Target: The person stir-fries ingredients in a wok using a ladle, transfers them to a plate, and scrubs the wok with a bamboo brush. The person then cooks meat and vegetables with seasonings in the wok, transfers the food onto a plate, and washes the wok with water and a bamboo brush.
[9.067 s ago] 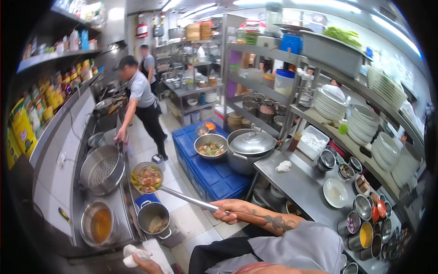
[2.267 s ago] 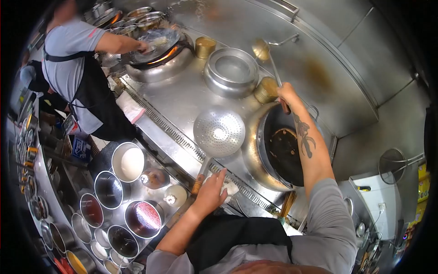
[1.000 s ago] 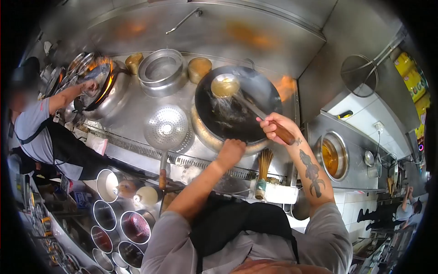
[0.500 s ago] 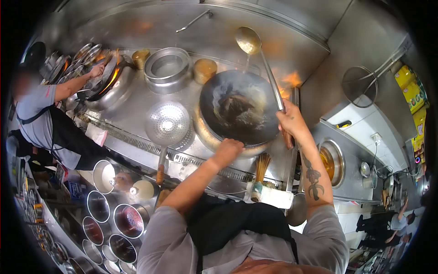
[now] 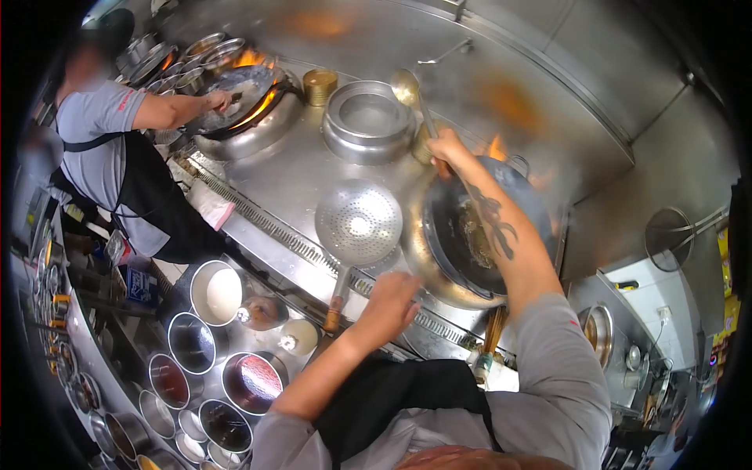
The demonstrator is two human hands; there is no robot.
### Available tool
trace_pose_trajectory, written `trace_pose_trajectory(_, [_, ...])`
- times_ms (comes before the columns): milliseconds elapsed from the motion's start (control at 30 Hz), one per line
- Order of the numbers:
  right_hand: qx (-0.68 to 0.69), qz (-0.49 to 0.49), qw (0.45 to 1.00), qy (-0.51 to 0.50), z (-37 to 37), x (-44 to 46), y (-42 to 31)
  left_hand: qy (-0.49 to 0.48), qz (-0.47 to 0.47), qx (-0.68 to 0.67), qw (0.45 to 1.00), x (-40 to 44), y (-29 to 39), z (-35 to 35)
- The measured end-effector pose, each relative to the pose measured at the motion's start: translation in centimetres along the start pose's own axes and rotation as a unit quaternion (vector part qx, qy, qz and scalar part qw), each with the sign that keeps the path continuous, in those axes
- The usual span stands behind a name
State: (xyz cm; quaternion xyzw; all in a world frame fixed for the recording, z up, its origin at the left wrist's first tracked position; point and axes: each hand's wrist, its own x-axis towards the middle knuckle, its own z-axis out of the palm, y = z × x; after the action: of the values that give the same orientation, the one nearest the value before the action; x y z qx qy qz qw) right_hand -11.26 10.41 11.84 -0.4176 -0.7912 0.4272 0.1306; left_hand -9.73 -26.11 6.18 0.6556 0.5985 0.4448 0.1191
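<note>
My right hand (image 5: 448,149) is closed round the wooden handle of a long ladle (image 5: 405,88), whose bowl is raised beyond the stove's back side, near a metal tin. Under my right forearm sits a black wok (image 5: 501,219) on its burner, with dark liquid in it and flame behind. My left hand (image 5: 392,304) is over the front edge of the stove, right of the handle of a perforated strainer (image 5: 359,222), its fingers curled; whether it holds anything is hidden. The strainer lies on the steel stove top (image 5: 290,196).
A co-worker (image 5: 110,149) stands at the left, one hand at a flaming wok (image 5: 243,102). A metal pot (image 5: 368,117) stands behind the strainer. Several sauce containers (image 5: 216,293) are at the lower left. Bamboo sticks (image 5: 493,330) stand at the stove's front. A wire skimmer (image 5: 670,239) hangs right.
My left hand has left the wok's near rim and moved left. The ladle has swung from above the wok toward the back left. The view has turned left.
</note>
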Motion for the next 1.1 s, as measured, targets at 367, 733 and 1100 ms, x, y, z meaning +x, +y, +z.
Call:
trace_pose_trajectory(367, [0.655,0.139,0.721,-0.178,9.4,9.6,1.7,0.060,-0.178,0.062,0.980,-8.0,1.5,-12.2])
trace_pose_trajectory(733, [0.739,0.108,0.584,-0.318,-4.7,-7.5,6.1,-0.031,-0.038,0.035,0.998,3.2,-6.2,-9.1])
trace_pose_trajectory(1100, [0.509,0.145,0.843,-0.100,-15.4,-33.0,5.5,0.059,-0.328,-0.600,0.728,24.5,-15.4,17.6])
